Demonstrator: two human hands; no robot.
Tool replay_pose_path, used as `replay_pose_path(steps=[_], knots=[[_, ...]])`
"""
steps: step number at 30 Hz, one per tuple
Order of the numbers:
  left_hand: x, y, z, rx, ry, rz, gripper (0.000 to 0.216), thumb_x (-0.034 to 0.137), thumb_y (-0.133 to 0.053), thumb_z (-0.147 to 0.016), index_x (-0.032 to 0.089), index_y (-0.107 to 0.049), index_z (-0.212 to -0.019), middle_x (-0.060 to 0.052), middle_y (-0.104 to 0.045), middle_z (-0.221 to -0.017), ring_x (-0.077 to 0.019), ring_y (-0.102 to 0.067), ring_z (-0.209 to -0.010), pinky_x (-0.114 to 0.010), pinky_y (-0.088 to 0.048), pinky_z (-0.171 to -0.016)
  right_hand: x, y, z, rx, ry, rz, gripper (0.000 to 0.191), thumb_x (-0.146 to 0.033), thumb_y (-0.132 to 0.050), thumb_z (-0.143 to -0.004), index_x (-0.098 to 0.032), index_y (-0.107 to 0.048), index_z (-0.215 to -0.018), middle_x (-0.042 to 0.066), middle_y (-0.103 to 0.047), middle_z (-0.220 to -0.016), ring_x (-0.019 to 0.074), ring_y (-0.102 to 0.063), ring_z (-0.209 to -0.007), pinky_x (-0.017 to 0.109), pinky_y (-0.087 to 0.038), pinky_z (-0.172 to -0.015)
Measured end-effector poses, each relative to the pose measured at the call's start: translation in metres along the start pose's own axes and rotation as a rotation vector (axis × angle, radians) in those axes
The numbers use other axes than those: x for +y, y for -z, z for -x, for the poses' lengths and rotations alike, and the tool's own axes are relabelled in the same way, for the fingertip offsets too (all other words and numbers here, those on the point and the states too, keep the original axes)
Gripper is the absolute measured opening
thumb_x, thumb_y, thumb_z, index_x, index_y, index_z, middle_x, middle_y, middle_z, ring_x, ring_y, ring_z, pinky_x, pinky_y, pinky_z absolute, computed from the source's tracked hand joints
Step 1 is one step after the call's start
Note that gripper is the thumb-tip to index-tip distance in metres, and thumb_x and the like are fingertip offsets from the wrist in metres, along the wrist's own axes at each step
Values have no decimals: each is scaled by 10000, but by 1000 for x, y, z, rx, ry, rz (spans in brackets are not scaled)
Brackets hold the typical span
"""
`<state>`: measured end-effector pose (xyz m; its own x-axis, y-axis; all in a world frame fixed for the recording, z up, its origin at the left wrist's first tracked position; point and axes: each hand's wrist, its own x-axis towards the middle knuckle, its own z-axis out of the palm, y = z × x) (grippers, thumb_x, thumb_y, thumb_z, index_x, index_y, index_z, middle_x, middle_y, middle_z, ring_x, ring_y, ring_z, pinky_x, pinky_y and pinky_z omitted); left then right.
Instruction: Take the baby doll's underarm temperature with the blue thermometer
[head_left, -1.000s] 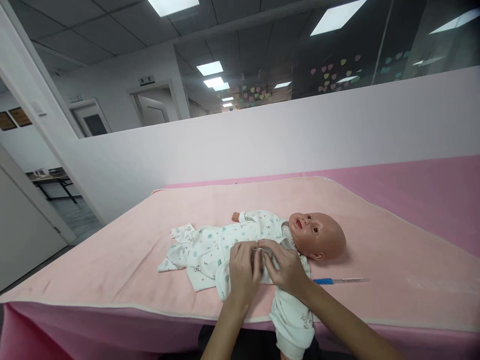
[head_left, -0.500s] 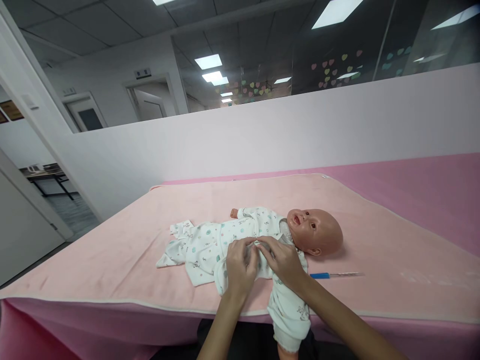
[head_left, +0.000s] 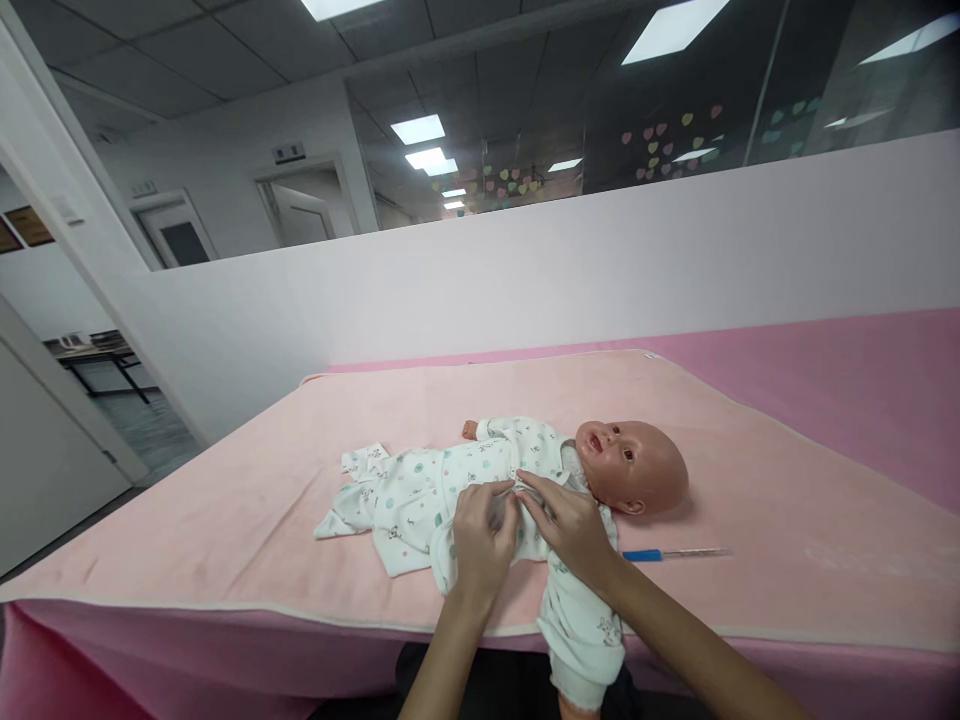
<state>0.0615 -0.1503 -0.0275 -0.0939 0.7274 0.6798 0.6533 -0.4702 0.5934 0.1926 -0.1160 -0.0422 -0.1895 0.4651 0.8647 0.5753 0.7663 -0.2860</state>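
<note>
A baby doll [head_left: 634,465] lies on its back on a pale pink blanket [head_left: 225,520], head to the right. It wears a white printed romper [head_left: 420,495]; one sleeve hangs over the near table edge. My left hand [head_left: 484,540] and my right hand [head_left: 570,525] meet over the doll's chest. Both pinch the romper's front edges together with closed fingers. A thin thermometer with a blue end [head_left: 671,554] lies on the blanket just right of my right forearm.
The blanket covers a table with a darker pink cover [head_left: 862,400]. A white partition wall [head_left: 525,270] with glass above runs behind the table. An open doorway [head_left: 97,390] is at the left.
Both hands stay pinched on the romper at the doll's chest, with only small finger shifts. The view wobbled slightly.
</note>
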Motion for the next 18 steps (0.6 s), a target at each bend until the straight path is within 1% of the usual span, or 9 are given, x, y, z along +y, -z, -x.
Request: replay_pose_path(steps=[3, 6, 13, 15, 18], knots=[[1, 1, 0, 1, -6, 4, 152, 259, -480, -835, 206, -621, -857, -25, -628, -801, -160, -569, -789, -294, -457, -701, -1, 0, -1, 13, 11, -11, 199, -208, -496, -867, -150, -617, -1014, 53, -703, -897, 137, -667, -742, 219, -512, -666], [2, 1, 0, 2, -16, 3, 154, 248, -479, -831, 207, -627, -841, -21, -629, -789, -158, -564, -779, -290, -451, -698, -1, 1, -1, 1, 9, -28, 162, -192, -491, -867, -159, -620, -959, 39, -701, -881, 131, -664, -758, 209, -504, -666], [6, 5, -1, -2, -86, -51, 167, 211, -478, -816, 212, -640, -860, -15, -645, -784, -160, -561, -763, -306, -425, -729, -2, 1, -2, 13, 9, -44, 121, -181, -486, -867, -175, -600, -907, 14, -694, -819, 110, -651, -679, 196, -470, -597], [5, 8, 1, 22, -71, -75, 178, 211, -475, -814, 215, -644, -872, -19, -644, -771, -167, -558, -759, -319, -416, -741, -2, 1, -2, 16, 15, -49, 109, -179, -490, -865, -177, -591, -907, 11, -690, -809, 104, -644, -664, 193, -458, -578], [2, 13, 4, 94, 27, -101, 200, 222, -467, -812, 222, -642, -909, -29, -644, -807, -190, -552, -812, -348, -404, -774, -1, 1, -1, 29, 17, -41, 89, -178, -504, -857, -178, -578, -906, 7, -684, -789, 93, -620, -589, 195, -431, -524]])
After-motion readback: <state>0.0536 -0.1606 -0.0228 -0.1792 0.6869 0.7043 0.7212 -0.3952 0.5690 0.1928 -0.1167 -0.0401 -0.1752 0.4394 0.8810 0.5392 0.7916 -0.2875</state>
